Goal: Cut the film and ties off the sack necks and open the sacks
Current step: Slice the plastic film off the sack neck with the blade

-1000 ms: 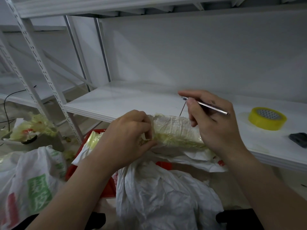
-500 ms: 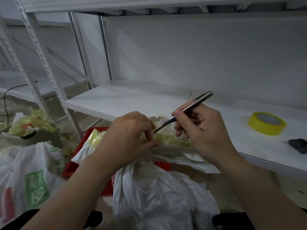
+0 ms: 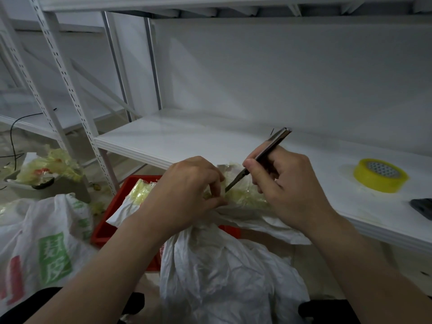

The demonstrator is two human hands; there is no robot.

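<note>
A white metal shelf (image 3: 187,141) runs across the back, with a roll of yellow tape (image 3: 379,175) on it. In front of it, over a red crate (image 3: 109,220), the white sack (image 3: 222,272) stands between the arms, and its neck (image 3: 247,196), wrapped in yellowish film, lies across the shelf edge. The left hand (image 3: 187,183) pinches the film at the neck. The right hand (image 3: 287,181) grips a slim knife (image 3: 264,155) like a pen, with the tip just beside the left fingertips (image 3: 216,190). If the film gives way suddenly, the blade could slip into those fingers or slit the sack. A second ago the knife was held level above the neck; now it slants down into the film.
</note>
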